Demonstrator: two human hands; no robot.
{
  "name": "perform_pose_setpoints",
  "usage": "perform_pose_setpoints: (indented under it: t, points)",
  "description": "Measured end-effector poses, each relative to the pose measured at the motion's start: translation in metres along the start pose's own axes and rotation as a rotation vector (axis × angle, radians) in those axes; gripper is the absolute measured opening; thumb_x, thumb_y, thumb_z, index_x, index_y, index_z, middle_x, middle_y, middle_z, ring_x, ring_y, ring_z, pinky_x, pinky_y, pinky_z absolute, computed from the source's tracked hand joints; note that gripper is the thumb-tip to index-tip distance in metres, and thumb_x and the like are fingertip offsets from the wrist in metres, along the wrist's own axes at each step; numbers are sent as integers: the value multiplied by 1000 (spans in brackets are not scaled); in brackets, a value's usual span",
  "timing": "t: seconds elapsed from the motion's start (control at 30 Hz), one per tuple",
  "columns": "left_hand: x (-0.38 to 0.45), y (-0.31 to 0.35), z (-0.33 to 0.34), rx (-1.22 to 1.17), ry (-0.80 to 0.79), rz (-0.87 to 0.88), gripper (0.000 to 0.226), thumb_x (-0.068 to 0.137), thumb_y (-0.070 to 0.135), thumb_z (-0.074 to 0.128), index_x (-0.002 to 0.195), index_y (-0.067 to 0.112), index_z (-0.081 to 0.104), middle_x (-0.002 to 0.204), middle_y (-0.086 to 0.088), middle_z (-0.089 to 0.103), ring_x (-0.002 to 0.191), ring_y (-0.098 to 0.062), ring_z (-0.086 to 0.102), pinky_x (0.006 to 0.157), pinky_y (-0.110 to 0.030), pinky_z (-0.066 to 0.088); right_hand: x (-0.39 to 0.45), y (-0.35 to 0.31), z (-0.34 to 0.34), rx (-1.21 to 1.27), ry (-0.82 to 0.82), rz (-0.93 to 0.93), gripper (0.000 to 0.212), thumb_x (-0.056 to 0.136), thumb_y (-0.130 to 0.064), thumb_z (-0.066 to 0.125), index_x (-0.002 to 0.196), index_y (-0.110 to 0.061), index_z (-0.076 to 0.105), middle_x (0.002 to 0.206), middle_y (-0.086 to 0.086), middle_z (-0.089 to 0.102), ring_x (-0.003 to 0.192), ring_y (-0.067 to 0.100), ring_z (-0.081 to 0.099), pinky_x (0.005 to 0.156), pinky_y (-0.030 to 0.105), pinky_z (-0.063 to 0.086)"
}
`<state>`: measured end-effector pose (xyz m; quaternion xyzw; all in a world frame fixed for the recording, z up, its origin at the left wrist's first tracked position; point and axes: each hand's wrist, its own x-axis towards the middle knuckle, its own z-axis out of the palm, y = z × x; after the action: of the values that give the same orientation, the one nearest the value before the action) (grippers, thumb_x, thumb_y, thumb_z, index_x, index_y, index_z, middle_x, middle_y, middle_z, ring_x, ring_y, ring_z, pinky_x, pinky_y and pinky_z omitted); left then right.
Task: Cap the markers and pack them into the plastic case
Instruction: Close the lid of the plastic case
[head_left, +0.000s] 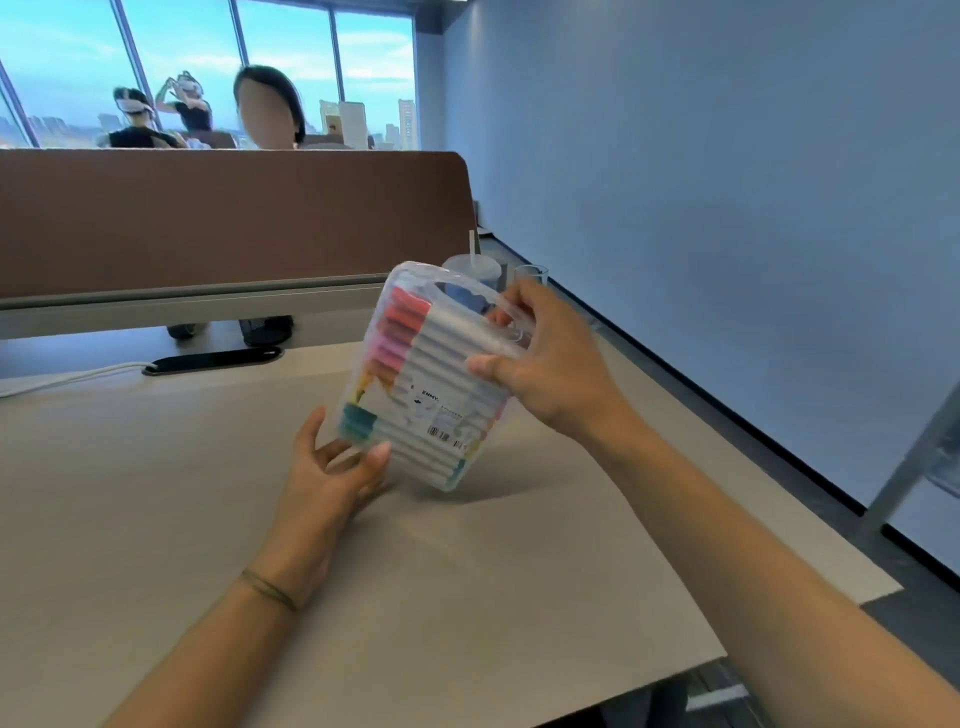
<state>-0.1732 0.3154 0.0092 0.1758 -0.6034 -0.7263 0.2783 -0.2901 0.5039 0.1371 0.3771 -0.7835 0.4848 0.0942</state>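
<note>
Step in hand: looks like the close of the job. The plastic case (426, 379) is full, a row of markers (400, 358) lying side by side inside it, coloured caps showing along its left edge, all seemingly capped. No loose markers or caps show on the tabletop (208, 493).

Case position: held up off the tabletop, tilted, handle end far, label face toward the camera, near the tabletop's middle.

Right hand (550, 364): fingers curled round the case's handle end, thumb pressed on the near face. It carries the case's weight.

Left hand (332, 473): open, fingers loosely spread, palm turned toward the case's lower left corner, fingertips just beside or lightly touching it; contact cannot be told for sure. Holds nothing.

Next move, as a judgement: check that the lid is latched, then set the case flat on the tabletop, left hand steadying the lower corner.

Far side: a lidded cup with straw (475, 270) behind the case.
</note>
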Motion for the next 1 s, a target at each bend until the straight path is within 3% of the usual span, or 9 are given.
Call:
perform_pose_setpoints:
  t: [0.1, 0.2, 0.33, 0.5, 0.67, 0.77, 0.9, 1.0]
  points:
    - [-6, 1, 32, -103, -121, -25, 40, 90, 12, 65, 130, 15, 57, 123, -16, 69, 102, -30, 72, 80, -37, 63, -23, 6, -22, 126, 124, 56, 40, 78, -18, 86, 88, -26, 48, 94, -10, 61, 83, 7, 62, 67, 23, 55]
    - [-13, 1, 63, -69, -148, 47, 22, 94, 7, 62, 112, 19, 65, 111, -7, 75, 95, -22, 73, 71, -26, 62, -53, 14, -48, 211, 237, 81, 39, 79, -12, 84, 93, -24, 49, 96, -4, 60, 80, 3, 62, 61, 14, 50]
    - [-26, 2, 110, -1, -213, 154, 29, 92, 6, 66, 117, 20, 63, 110, -4, 75, 102, -23, 72, 79, -33, 62, -94, 19, -97, 158, 318, 97, 59, 79, -5, 82, 122, -30, 51, 101, -13, 61, 88, -4, 63, 70, 12, 52]
    - [-50, 13, 196, 7, -324, 225, 49, 92, 8, 66, 135, 14, 43, 108, -2, 71, 99, -17, 72, 87, -38, 59, -144, 37, -171, -149, 430, 162, 55, 80, -23, 82, 127, -38, 57, 97, -13, 68, 91, 6, 65, 80, 36, 59]
    - [-80, 11, 293, 36, -460, 271, 47, 89, 12, 73, 126, 21, 45, 106, -7, 73, 93, -18, 73, 84, -42, 61, -202, 56, -255, -522, 613, 265, 76, 82, -45, 80, 148, -39, 44, 96, -12, 63, 87, 7, 61, 75, 30, 52]
    - [-107, 7, 352, 31, -561, 303, 46, 88, 14, 74, 124, 19, 46, 101, -4, 74, 90, -21, 73, 82, -47, 61, -244, 61, -300, -643, 684, 364, 73, 87, -43, 77, 150, -36, 41, 92, -9, 62, 80, 7, 58, 71, 30, 50]
    - [-147, -2, 427, 36, -699, 342, 45, 87, 20, 76, 121, 24, 47, 94, 3, 74, 86, -21, 72, 80, -48, 61, -296, 64, -352, -692, 793, 471, 57, 89, -34, 77, 140, -32, 51, 87, -10, 63, 79, 2, 59, 63, 16, 41]
    - [-174, -12, 477, 46, -792, 361, 47, 87, 25, 76, 121, 29, 45, 98, 4, 75, 87, -14, 73, 80, -46, 61, -331, 74, -380, -642, 964, 547, 59, 86, -31, 81, 134, -30, 48, 91, -11, 66, 84, 7, 63, 71, 25, 48]
